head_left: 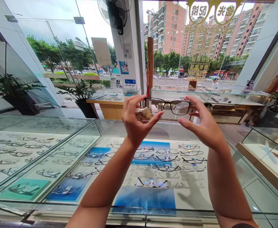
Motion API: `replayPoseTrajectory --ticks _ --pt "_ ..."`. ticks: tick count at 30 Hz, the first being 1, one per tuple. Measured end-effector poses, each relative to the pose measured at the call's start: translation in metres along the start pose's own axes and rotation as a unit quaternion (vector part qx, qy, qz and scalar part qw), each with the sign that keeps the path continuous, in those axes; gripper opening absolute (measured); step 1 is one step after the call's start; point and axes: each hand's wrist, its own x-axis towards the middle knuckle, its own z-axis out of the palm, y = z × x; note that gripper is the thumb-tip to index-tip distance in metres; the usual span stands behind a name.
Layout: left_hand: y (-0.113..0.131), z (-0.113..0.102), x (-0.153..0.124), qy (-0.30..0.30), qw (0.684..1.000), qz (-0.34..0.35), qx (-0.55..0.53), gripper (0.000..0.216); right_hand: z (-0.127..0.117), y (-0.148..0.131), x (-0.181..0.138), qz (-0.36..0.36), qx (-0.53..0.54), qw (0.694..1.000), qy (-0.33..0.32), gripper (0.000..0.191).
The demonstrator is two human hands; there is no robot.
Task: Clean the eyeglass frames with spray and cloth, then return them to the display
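A pair of dark-rimmed eyeglasses is held up in front of me, above the glass display case. My left hand grips its left end with the index finger along the top corner. Tucked in that same palm is a crumpled pale cloth. On the other side, my right hand holds the right end near the hinge with its fingers, the thumb standing apart below the lens. Beneath my arms, several pairs of glasses lie in rows inside the case.
The glass display case spans the foreground, and another glass case stands at the right. Beyond are a low counter and a window display. Potted plants stand at the left, and a fan hangs on the pillar.
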Motion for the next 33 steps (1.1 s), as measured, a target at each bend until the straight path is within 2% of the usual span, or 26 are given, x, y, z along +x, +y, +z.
replayPoseTrajectory --ticks 5,8,19,26,33 --pt "0.003 0.002 0.001 -0.006 0.999 -0.033 -0.004 0.059 0.010 0.004 0.004 0.010 0.058 0.998 -0.002 0.072" --pt "0.004 0.003 0.000 -0.020 0.998 -0.057 0.001 0.058 0.011 0.006 0.006 0.002 0.075 0.997 0.024 0.068" --pt "0.010 -0.001 0.003 -0.043 0.994 -0.097 -0.013 0.056 0.016 0.002 0.004 -0.052 -0.034 0.993 0.102 0.071" --pt "0.015 -0.003 0.006 -0.049 0.992 -0.110 -0.025 0.053 0.018 0.000 0.005 -0.079 -0.090 0.987 0.106 0.063" --pt "0.015 -0.007 0.008 -0.055 0.991 -0.119 -0.010 0.053 0.017 -0.004 0.004 -0.054 -0.062 0.993 0.090 0.060"
